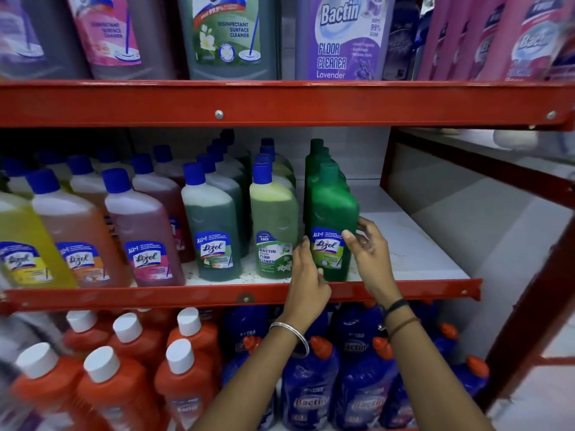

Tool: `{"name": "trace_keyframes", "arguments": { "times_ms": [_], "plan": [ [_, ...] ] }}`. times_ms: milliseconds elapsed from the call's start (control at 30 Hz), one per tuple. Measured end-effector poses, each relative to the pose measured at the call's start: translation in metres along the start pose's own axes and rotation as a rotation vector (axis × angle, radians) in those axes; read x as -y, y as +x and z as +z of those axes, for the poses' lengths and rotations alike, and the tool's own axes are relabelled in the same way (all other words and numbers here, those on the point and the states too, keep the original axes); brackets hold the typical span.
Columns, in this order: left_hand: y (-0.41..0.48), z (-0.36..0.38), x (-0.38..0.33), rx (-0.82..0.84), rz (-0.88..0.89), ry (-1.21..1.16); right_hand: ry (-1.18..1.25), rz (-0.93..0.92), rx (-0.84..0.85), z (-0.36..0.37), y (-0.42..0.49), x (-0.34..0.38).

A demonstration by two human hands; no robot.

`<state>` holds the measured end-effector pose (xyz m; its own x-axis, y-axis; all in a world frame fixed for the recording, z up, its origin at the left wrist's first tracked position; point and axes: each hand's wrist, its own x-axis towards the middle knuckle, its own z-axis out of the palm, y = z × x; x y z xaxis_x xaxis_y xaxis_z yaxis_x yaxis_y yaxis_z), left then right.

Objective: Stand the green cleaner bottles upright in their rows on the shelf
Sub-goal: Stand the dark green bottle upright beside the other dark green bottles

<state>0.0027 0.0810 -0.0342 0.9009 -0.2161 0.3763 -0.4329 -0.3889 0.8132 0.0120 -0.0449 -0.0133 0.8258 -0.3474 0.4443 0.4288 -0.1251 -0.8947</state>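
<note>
A solid green cleaner bottle (334,209) with a green cap stands upright at the front of the rightmost row on the middle shelf (413,244). More green bottles stand in line behind it. My left hand (306,275) presses against its lower left side. My right hand (368,247) wraps its lower right side, thumb on the label. To its left stand a pale green Bactin bottle (273,219) and a dark green bottle (211,225), both upright with blue caps and rows behind them.
Pink, orange and yellow bottles (140,231) fill the shelf's left part. Bare white shelf lies right of the green row up to the red upright (385,157). Large bottles stand on the shelf above; orange and blue bottles (311,384) fill the shelf below.
</note>
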Motion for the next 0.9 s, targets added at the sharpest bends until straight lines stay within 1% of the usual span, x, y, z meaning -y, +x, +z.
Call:
{"name": "trace_keyframes", "arguments": {
  "times_ms": [167, 267, 433, 633, 733, 767, 800, 833, 867, 900],
  "plan": [
    [0.004, -0.002, -0.002, 0.029, -0.021, -0.020, 0.075, 0.067, 0.044, -0.007, 0.010, -0.008],
    [0.004, -0.003, -0.004, 0.070, -0.007, 0.020, 0.021, 0.093, 0.053, -0.010, 0.006, -0.012],
    [0.004, -0.007, -0.009, 0.111, 0.002, 0.109, -0.107, 0.113, 0.124, -0.007, -0.002, -0.015],
    [-0.014, -0.008, -0.009, 0.141, 0.053, 0.127, -0.096, 0.121, 0.115, -0.014, -0.011, -0.016],
    [-0.021, -0.009, -0.008, 0.152, 0.066, 0.122, -0.118, 0.158, 0.093, -0.015, -0.016, -0.015],
    [-0.023, -0.010, -0.007, 0.158, 0.071, 0.116, -0.135, 0.167, 0.064, -0.013, -0.019, -0.014],
    [-0.025, -0.012, -0.007, 0.145, 0.076, 0.100, -0.162, 0.158, 0.000, -0.011, -0.022, -0.014],
    [-0.026, -0.014, -0.006, 0.086, 0.081, 0.069, -0.182, 0.128, -0.101, -0.008, -0.028, -0.013],
    [-0.028, -0.018, -0.004, -0.019, 0.087, 0.031, -0.181, 0.064, -0.219, -0.004, -0.038, -0.012],
    [-0.030, -0.023, -0.002, -0.149, 0.092, -0.005, -0.163, -0.037, -0.313, 0.000, -0.048, -0.008]
  ]
}}
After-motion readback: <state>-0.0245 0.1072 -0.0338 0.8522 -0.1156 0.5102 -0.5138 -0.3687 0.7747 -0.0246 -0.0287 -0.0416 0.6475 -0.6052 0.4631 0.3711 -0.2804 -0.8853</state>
